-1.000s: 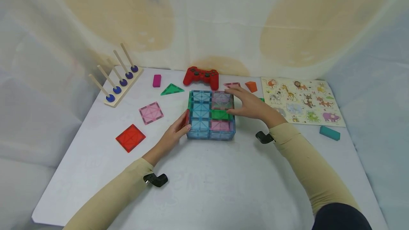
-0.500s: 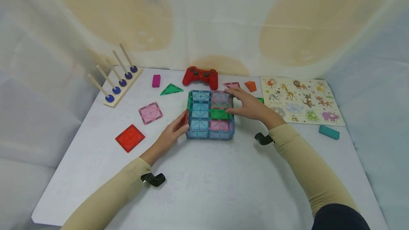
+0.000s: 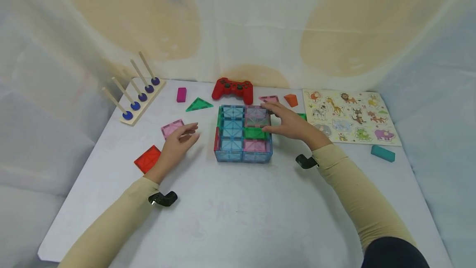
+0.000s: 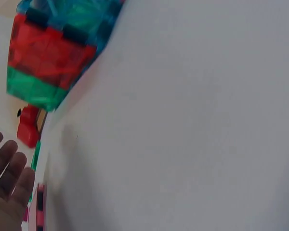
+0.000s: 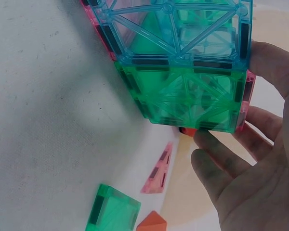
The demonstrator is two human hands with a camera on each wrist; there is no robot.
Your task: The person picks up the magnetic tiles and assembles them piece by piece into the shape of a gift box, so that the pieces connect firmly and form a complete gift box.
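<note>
A block built of see-through magnetic tiles (image 3: 232, 129) stands mid-table, mostly blue on top and front, with green and pink tiles on the top's right half. My right hand (image 3: 286, 123) holds its right back part, thumb and fingertips at the tile edges. In the right wrist view, the right fingers (image 5: 221, 159) curl beside the green side tile (image 5: 188, 98). My left hand (image 3: 176, 148) is off the block to its left, fingers loosely bent, nothing in them. Beneath or beside it lie a pink square tile (image 3: 169, 129) and a red square tile (image 3: 146, 159), both partly hidden.
A peg stacker (image 3: 143, 102) with blue beads stands back left. A magenta block (image 3: 181, 94), green triangle tile (image 3: 199, 104), red game controller (image 3: 233, 90), pink triangle tile (image 3: 268, 99) and orange piece (image 3: 291, 100) lie behind. Right are an animal puzzle board (image 3: 351, 115) and teal block (image 3: 383, 153).
My left hand has let go of the block's left side and moved left, toward the pink and red square tiles. My right hand has stayed at the block.
</note>
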